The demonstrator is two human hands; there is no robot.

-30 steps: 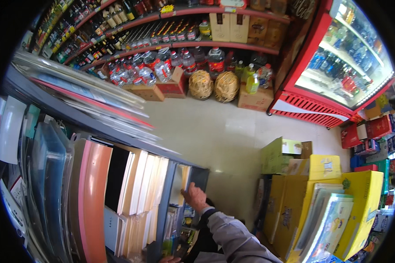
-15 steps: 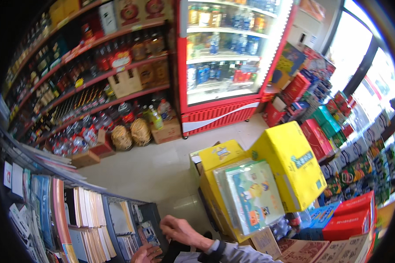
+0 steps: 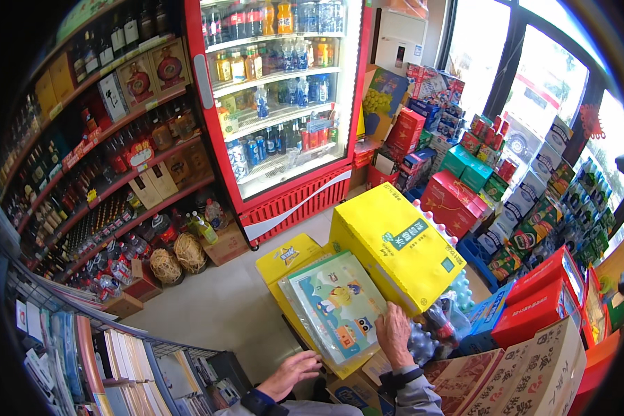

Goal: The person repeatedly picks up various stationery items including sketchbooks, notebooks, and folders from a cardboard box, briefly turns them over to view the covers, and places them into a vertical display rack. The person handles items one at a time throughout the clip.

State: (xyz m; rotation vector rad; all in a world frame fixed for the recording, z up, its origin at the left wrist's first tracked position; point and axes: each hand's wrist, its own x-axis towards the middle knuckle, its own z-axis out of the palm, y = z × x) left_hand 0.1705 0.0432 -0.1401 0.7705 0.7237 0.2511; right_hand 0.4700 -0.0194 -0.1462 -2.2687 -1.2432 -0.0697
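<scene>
1. Lower centre of the frame, here's the left hand: open, fingers stretched out, just beside the bottom left corner of the plastic-sleeved cartoon sheets.
2. Right of it, the right hand is at the sheets' lower right edge, fingers bent; whether they grip, I cannot tell.
3. The sheets themselves sit mid-frame, slightly low, a tilted stack with a cartoon figure and an owl on top, lying on a yellow carton.
4. Just above and right, a bigger yellow box, closed, its corner near the right hand.
5. Lower right: red boxes and printed brown cartons.
6. Lower left: a rack of notebooks.
7. And top centre, a lit red drinks fridge, bottles lining its shelves!
</scene>
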